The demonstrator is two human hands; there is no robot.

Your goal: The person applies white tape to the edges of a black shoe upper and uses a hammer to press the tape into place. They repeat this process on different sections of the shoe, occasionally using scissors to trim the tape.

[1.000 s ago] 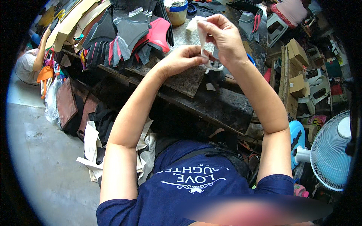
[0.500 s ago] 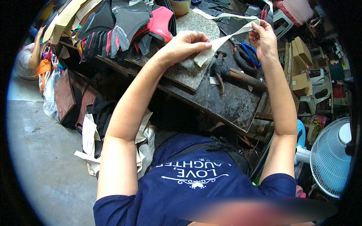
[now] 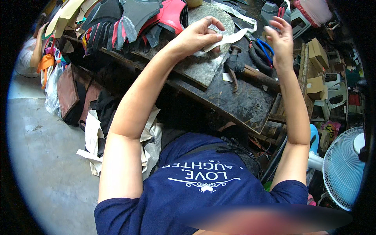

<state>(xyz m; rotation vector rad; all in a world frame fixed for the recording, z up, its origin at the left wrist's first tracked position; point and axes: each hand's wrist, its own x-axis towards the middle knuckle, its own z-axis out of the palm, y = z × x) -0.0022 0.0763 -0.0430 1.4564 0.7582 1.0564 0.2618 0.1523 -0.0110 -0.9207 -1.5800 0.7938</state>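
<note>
Between the thumb and fingers of my left hand [image 3: 199,37] is the end of a long off-white strip [image 3: 237,37], like cloth tape. From there the strip runs right over a grey stone slab [image 3: 207,70], then folds back toward the far side of the bench. My right hand [image 3: 282,41] is raised with its fingers apart, holding nothing, to the right of the strip's bend. Below it lie blue-handled scissors [image 3: 266,49], partly hidden. A hammer [image 3: 237,62] with a dark head rests beside the slab, near a wooden-handled tool [image 3: 256,76].
Black and red cut pieces [image 3: 143,19] are heaped on the bench [image 3: 239,105] at the far left. A fan [image 3: 346,168] stands at the right, below cardboard boxes [image 3: 317,55]. Off-white scraps [image 3: 94,137] hang by my left arm. Another person's arm [image 3: 37,49] shows far left.
My right hand has let go of the strip and opened, moving slightly right. The strip has sagged into a loose bend, while my left hand keeps hold of its end.
</note>
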